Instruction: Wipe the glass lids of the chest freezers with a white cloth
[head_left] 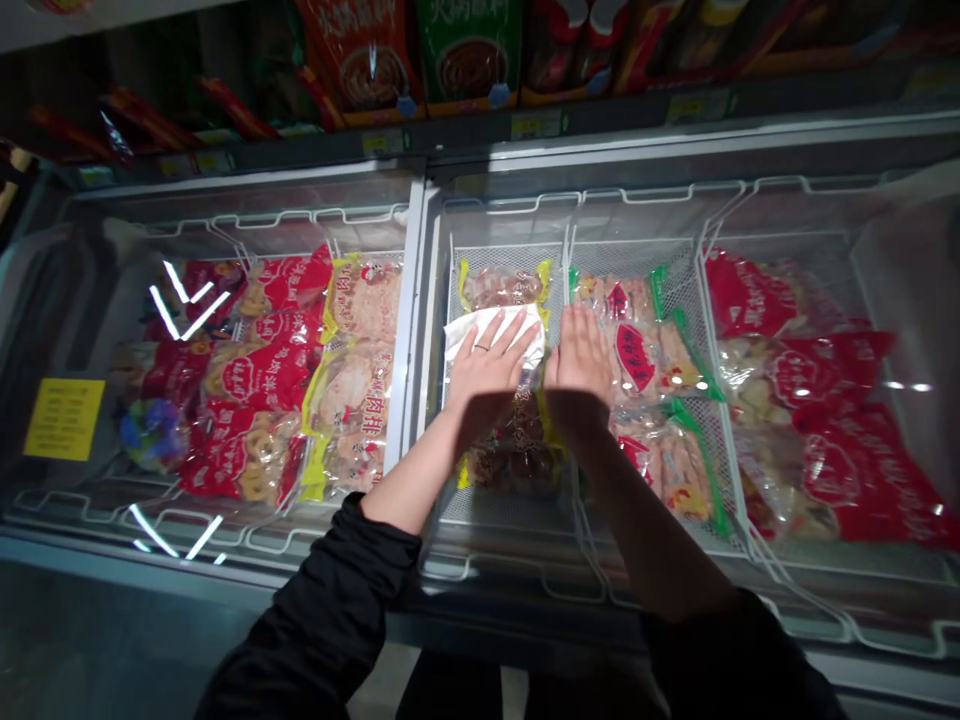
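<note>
Both my hands lie flat on the glass lid of a chest freezer. My left hand presses a white cloth onto the glass, fingers spread, a ring on one finger. My right hand rests flat beside it with fingers stretched out, holding nothing. Under the glass beneath them lie yellow-edged food bags in a wire basket, with green-edged bags in the basket just to the right.
Red bags fill the freezer's right part. The left lid covers red and yellow bags and bears a yellow label. A shelf of packets runs above the freezer. The freezer's front rim is below my forearms.
</note>
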